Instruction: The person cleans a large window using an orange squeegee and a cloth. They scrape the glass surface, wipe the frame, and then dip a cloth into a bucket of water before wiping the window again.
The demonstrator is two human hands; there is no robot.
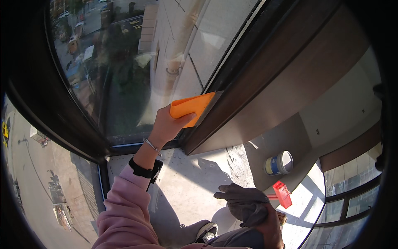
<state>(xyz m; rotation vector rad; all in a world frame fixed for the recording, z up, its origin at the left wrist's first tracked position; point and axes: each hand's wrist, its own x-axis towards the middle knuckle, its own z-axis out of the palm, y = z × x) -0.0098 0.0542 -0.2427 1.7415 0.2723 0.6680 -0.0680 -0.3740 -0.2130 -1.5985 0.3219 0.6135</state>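
Note:
My left hand (169,124) is closed round an orange scraper (192,104) with a wide flat body and a greyish edge. That edge rests against the dark brown window frame (253,79), beside the large glass pane (128,83). A bracelet and a black watch (143,169) sit on this wrist below a pink sleeve. Lower right, my right hand (271,224) grips a crumpled grey cloth (244,203), which hangs over and hides most of the fingers. The cloth is apart from the frame.
A white bucket with a blue and yellow label (278,163) stands on the floor at the right. Nearer lies a red dustpan-like thing (282,195). My shoe (206,231) shows at the bottom. Through the glass, a street and vehicles appear far below.

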